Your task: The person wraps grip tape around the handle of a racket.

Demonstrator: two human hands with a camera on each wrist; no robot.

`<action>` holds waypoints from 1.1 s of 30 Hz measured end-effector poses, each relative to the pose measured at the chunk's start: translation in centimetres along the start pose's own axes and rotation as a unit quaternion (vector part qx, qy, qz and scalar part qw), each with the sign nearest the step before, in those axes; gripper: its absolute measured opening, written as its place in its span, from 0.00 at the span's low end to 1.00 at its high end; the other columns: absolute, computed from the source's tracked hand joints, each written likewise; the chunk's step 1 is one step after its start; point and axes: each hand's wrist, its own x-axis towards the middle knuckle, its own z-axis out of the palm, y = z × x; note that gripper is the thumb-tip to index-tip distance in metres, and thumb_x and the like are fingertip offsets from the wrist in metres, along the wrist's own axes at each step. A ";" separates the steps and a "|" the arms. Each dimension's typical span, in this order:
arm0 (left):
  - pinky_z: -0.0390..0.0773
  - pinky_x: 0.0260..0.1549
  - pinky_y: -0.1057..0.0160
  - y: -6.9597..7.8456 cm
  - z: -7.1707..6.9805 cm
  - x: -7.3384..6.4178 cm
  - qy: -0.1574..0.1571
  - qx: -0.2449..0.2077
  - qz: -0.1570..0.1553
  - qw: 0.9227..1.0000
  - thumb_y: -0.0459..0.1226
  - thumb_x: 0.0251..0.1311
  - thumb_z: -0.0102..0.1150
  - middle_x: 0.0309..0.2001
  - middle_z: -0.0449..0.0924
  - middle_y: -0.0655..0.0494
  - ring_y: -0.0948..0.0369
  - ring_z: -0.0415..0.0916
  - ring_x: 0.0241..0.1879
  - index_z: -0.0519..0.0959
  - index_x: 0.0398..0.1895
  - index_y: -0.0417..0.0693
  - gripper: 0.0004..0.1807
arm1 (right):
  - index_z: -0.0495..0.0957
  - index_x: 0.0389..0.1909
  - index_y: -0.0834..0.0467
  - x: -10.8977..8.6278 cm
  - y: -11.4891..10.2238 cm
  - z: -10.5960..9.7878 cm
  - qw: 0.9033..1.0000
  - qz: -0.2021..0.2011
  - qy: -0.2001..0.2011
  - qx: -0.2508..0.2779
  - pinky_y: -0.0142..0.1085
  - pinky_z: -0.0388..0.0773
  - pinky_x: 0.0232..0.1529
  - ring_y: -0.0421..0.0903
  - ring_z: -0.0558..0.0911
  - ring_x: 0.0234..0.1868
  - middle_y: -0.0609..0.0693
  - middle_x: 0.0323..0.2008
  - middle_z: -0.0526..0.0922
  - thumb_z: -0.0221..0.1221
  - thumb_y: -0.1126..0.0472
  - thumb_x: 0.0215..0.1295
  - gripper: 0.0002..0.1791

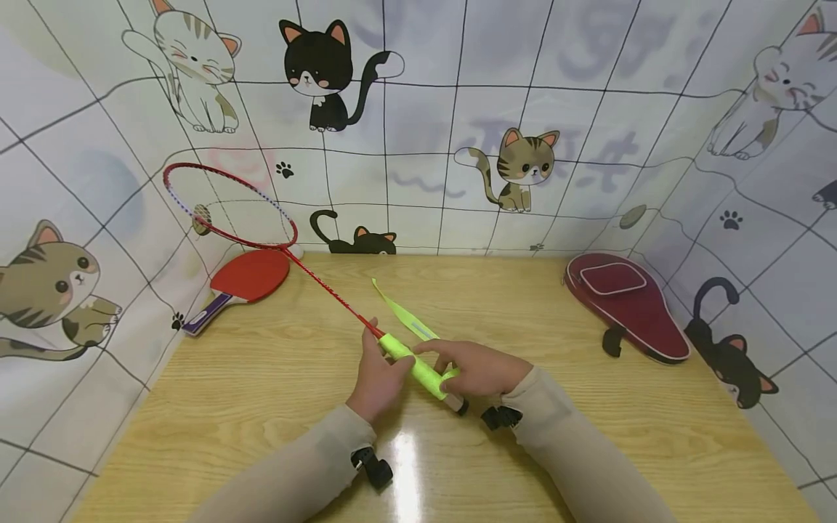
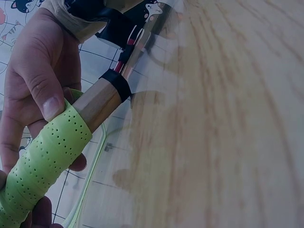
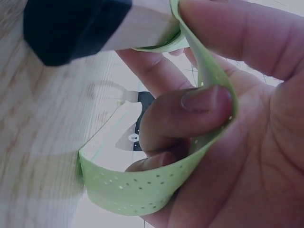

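Note:
A red badminton racket slants from the back left toward me, its handle part covered in perforated lime-green grip tape. My left hand holds the upper end of the wrapped handle. At the lower end, my right hand curls its fingers round the loose tape, which loops through them. In the left wrist view, the right thumb presses on the wrap's edge. Past that edge, bare wood and a black butt end show. A tapered tape tail lies on the table beyond the hands.
A red table tennis bat lies at the back left, partly under the racket's head. A dark red bat case with a black strap is at the right. Cat-patterned walls enclose the wooden table at the back and sides.

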 end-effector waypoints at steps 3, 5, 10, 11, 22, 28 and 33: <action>0.80 0.54 0.57 0.0 0.1 0.0 -0.004 0.000 0.000 1.000 0.28 0.63 0.61 0.72 0.61 0.24 0.43 0.75 0.62 0.36 0.84 0.42 0.54 | 0.64 0.79 0.40 -0.1 0.2 0.0 1.000 -0.004 0.001 0.000 0.39 0.83 0.43 0.42 0.84 0.48 0.47 0.49 0.86 0.64 0.69 0.68 0.42; 0.80 0.54 0.56 -0.1 0.2 0.0 -0.004 0.000 0.000 1.000 0.28 0.62 0.61 0.73 0.60 0.24 0.43 0.75 0.63 0.36 0.84 0.42 0.54 | 0.64 0.79 0.40 -0.1 0.3 0.0 1.000 -0.005 0.000 -0.001 0.39 0.83 0.43 0.42 0.84 0.48 0.47 0.48 0.86 0.64 0.68 0.68 0.42; 0.80 0.54 0.55 -0.4 0.1 0.2 -0.001 0.004 0.003 1.000 0.28 0.62 0.61 0.73 0.60 0.25 0.43 0.75 0.63 0.37 0.84 0.42 0.54 | 0.64 0.79 0.39 0.0 0.5 0.1 1.000 -0.008 0.000 -0.010 0.39 0.82 0.45 0.41 0.84 0.48 0.45 0.48 0.86 0.64 0.68 0.68 0.42; 0.80 0.54 0.55 -0.4 0.0 0.3 0.000 0.005 0.002 1.000 0.28 0.62 0.61 0.73 0.60 0.25 0.43 0.75 0.63 0.37 0.84 0.43 0.54 | 0.64 0.79 0.38 0.0 0.5 0.1 1.000 -0.009 0.001 -0.011 0.39 0.82 0.45 0.41 0.84 0.48 0.45 0.48 0.86 0.65 0.68 0.68 0.42; 0.80 0.45 0.61 -0.3 0.0 -0.1 -0.003 0.026 -0.009 1.000 0.35 0.66 0.66 0.68 0.69 0.28 0.48 0.81 0.51 0.38 0.85 0.47 0.55 | 0.64 0.78 0.37 -0.3 0.5 0.1 1.000 -0.008 0.004 -0.009 0.39 0.83 0.42 0.43 0.84 0.47 0.47 0.49 0.86 0.65 0.68 0.68 0.42; 0.83 0.46 0.59 -0.3 0.0 -0.1 -0.002 0.028 -0.015 0.999 0.41 0.71 0.67 0.67 0.71 0.28 0.48 0.83 0.51 0.38 0.85 0.50 0.54 | 0.64 0.78 0.31 -0.3 0.7 0.0 0.999 -0.013 0.008 -0.029 0.38 0.83 0.42 0.40 0.85 0.45 0.44 0.47 0.85 0.66 0.67 0.68 0.44; 0.84 0.47 0.57 -0.1 0.2 0.0 0.008 0.035 -0.011 0.999 0.38 0.71 0.66 0.67 0.70 0.27 0.46 0.83 0.52 0.39 0.85 0.48 0.52 | 0.65 0.76 0.30 -0.2 0.9 -0.2 0.999 -0.022 0.015 -0.034 0.38 0.83 0.44 0.40 0.84 0.45 0.43 0.45 0.85 0.68 0.67 0.67 0.43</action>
